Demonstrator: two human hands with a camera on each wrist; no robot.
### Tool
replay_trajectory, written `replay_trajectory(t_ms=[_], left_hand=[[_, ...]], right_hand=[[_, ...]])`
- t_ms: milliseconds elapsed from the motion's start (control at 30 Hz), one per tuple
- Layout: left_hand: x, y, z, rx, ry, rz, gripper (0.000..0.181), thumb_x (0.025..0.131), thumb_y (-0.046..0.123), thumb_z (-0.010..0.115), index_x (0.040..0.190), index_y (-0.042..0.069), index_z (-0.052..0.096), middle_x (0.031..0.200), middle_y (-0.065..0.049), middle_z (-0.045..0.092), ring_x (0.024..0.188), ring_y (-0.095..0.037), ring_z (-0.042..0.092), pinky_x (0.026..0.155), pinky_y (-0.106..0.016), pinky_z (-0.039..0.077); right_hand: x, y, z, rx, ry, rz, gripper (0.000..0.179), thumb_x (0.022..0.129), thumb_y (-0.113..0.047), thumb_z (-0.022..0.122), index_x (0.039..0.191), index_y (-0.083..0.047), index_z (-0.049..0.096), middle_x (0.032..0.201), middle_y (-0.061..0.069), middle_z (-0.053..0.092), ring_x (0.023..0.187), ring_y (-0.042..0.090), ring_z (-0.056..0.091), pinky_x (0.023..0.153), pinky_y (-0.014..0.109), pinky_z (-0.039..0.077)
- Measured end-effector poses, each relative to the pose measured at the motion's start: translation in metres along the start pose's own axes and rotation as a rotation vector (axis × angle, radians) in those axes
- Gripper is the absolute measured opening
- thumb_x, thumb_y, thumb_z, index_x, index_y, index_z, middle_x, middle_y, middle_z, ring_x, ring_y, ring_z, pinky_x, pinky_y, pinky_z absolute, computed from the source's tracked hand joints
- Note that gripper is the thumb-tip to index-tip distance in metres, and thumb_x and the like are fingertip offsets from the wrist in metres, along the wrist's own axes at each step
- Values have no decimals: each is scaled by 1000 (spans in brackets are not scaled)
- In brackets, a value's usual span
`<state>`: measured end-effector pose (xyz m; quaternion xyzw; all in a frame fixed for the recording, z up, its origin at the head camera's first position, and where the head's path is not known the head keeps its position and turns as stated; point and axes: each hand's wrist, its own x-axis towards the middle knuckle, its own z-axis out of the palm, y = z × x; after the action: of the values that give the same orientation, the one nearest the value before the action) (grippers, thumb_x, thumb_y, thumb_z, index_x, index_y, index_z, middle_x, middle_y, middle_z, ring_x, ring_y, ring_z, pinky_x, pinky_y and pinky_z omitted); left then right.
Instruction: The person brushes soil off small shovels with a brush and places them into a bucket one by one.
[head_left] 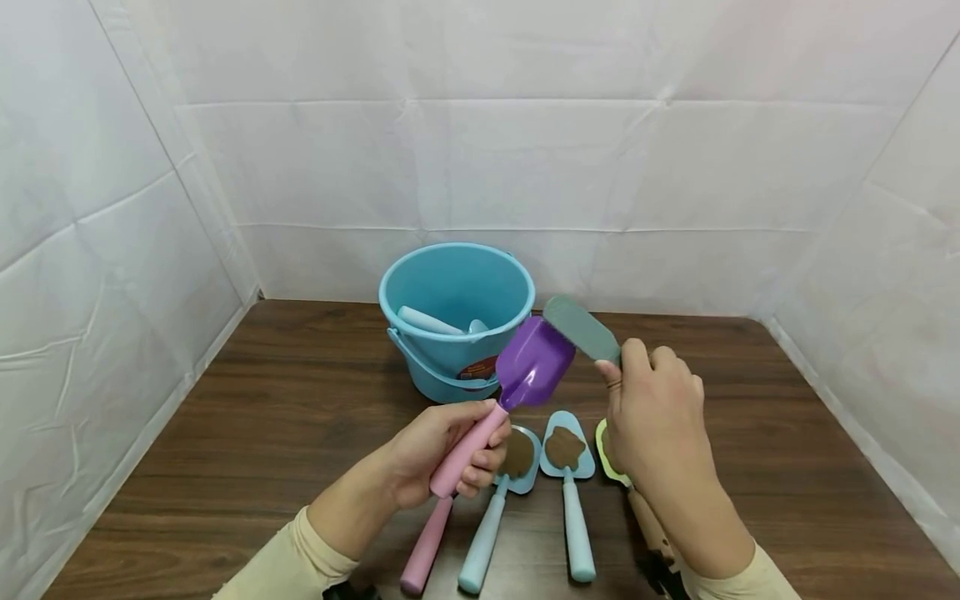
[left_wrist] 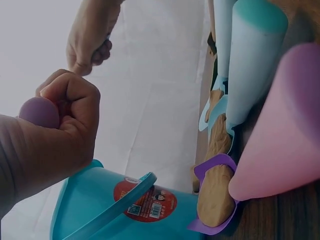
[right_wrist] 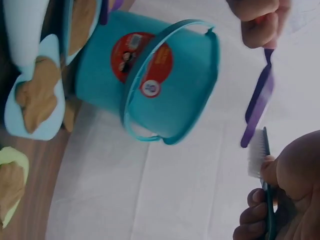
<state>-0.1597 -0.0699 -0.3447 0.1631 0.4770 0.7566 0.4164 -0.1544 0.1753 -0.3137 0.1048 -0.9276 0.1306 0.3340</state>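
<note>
Left hand [head_left: 431,450]: fingers curled round the pink handle of a purple-bladed toy shovel [head_left: 525,375], held up off the wood-grain table [head_left: 300,392]. Long axis of shovel, handle end to blade tip, runs toward 1 o'clock in the head view. No brown matter seen on the side of the blade facing the head camera.

Right hand [head_left: 660,417]: grips a grey-green brush [head_left: 581,327], thumb along its side. Brush head points to 10 o'clock, so the two tools lie nearly square to each other.

Key relation, in my judgement: bristles against blade edge. From the right grip, blade lies at 10 o'clock; brush head overlaps the blade's upper right corner in the head view. Right wrist view puts bristles just beside the blade tip, facing it. Contact: cannot tell. Left hand is nearer the blade's base; the brush, not the right fingers, is nearer its tip.

Around them: blue bucket [head_left: 457,392] at 10 o'clock from the blade, a light-blue-handled tool [head_left: 427,321] inside. On the table, second pink-handled shovel [head_left: 427,546] at 6 o'clock from left hand; left light-blue shovel [head_left: 487,529] and right light-blue shovel [head_left: 577,533] below the purple blade, between 5 and 7 o'clock; lime-green shovel [head_left: 619,477] at 8 o'clock from right hand. Brown clumps [head_left: 566,447] sit on all four of these blades.
</note>
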Motion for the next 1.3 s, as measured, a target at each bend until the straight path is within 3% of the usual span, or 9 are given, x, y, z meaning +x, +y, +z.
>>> replay_trajectory(t_ms=[167, 267, 333, 500, 667, 767, 900, 1100, 1300], left_hand=[[0, 1, -2, -28, -5, 26, 37, 106, 41, 34, 86, 13, 44, 69, 4, 35, 56, -6, 35, 51, -18, 32], [-1, 1, -3, -31, -6, 33, 37, 107, 41, 32, 86, 13, 44, 69, 4, 35, 56, -6, 35, 51, -18, 32], [-1, 2, -2, -29, -6, 37, 37, 106, 41, 32, 86, 13, 44, 69, 4, 36, 56, -6, 36, 51, -18, 33], [-3, 2, -1, 2, 8, 44, 36, 106, 41, 34, 86, 13, 44, 69, 4, 35, 55, -6, 35, 51, -18, 32], [-4, 2, 0, 57, 14, 22, 37, 105, 43, 35, 87, 12, 43, 69, 4, 35, 55, -6, 35, 50, -18, 32], [-4, 3, -1, 73, 25, 26, 38, 105, 43, 35, 87, 11, 43, 69, 4, 35, 55, -6, 34, 50, -18, 31], [-3, 3, -2, 59, 47, 32, 37, 106, 41, 35, 86, 11, 44, 69, 3, 35, 55, -6, 34, 50, -18, 31], [-3, 4, -4, 13, 34, 53, 36, 107, 39, 31, 87, 10, 42, 70, 3, 34, 55, -7, 34, 51, -20, 29], [-3, 5, -1, 26, 26, 50, 36, 106, 39, 32, 86, 11, 42, 68, 4, 35, 54, -6, 34, 50, -19, 30]], right_hand=[[-13, -25, -5, 71, -67, -119, 37, 105, -38, 48, 88, -5, 49, 70, 5, 40, 62, 23, 40, 63, 40, 36], [-22, -38, -1, 62, -79, -217, 42, 105, -44, 41, 85, -8, 47, 69, 0, 34, 59, 16, 33, 58, 34, 32], [-24, -41, 3, 48, -39, -257, 46, 106, -47, 35, 83, -8, 45, 68, 0, 30, 58, 14, 29, 55, 31, 26], [-15, -26, 10, 31, 53, -214, 49, 107, -46, 34, 84, -4, 46, 67, 4, 33, 56, 19, 32, 54, 33, 26], [0, -2, 7, 40, 16, -38, 33, 103, -30, 55, 86, -4, 44, 69, 9, 37, 59, 28, 39, 60, 40, 32], [4, 4, 3, 42, 17, -5, 31, 102, -26, 56, 85, -4, 42, 70, 10, 36, 58, 27, 37, 60, 41, 31], [-1, -7, -2, 65, 20, -73, 33, 104, -32, 52, 87, -5, 46, 71, 7, 38, 60, 24, 37, 62, 41, 34], [-19, -37, 1, 46, 72, -294, 54, 107, -49, 29, 82, -5, 48, 68, 2, 32, 58, 17, 29, 54, 31, 25], [-18, -34, 8, -21, 150, -271, 56, 108, -49, 26, 80, -4, 46, 66, 3, 29, 55, 19, 26, 52, 31, 21]])
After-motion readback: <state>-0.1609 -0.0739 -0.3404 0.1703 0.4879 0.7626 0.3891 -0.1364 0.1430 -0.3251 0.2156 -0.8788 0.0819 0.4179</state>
